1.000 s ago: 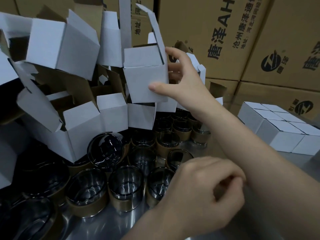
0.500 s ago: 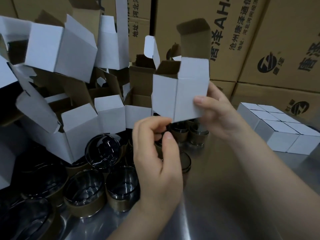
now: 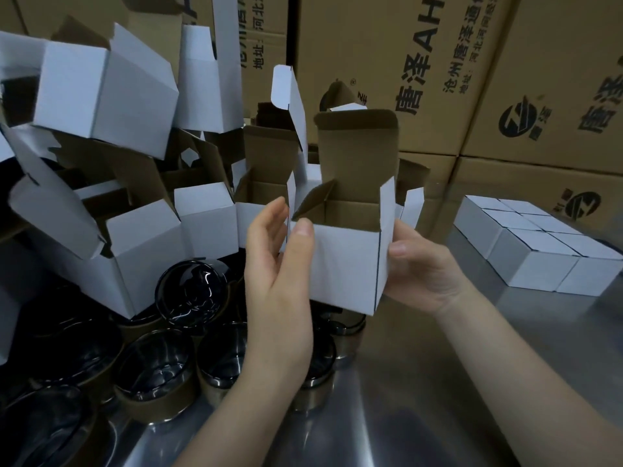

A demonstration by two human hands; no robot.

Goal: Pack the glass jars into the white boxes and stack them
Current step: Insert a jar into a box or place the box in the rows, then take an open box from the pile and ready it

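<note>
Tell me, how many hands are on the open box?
2. The left hand grips the box on its left side, thumb on the front; the right hand holds its right side.

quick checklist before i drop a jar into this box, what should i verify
1. White box upright, mouth up: ok.
2. Top flap raised, clear of the mouth: ok.
3. Box bottom closed: cannot tell, it is hidden.
4. A hand free to pick a jar: not ok, the left hand and the right hand both hold the box.
5. Glass jars close by: ok, they stand on the table just below the box.
</note>
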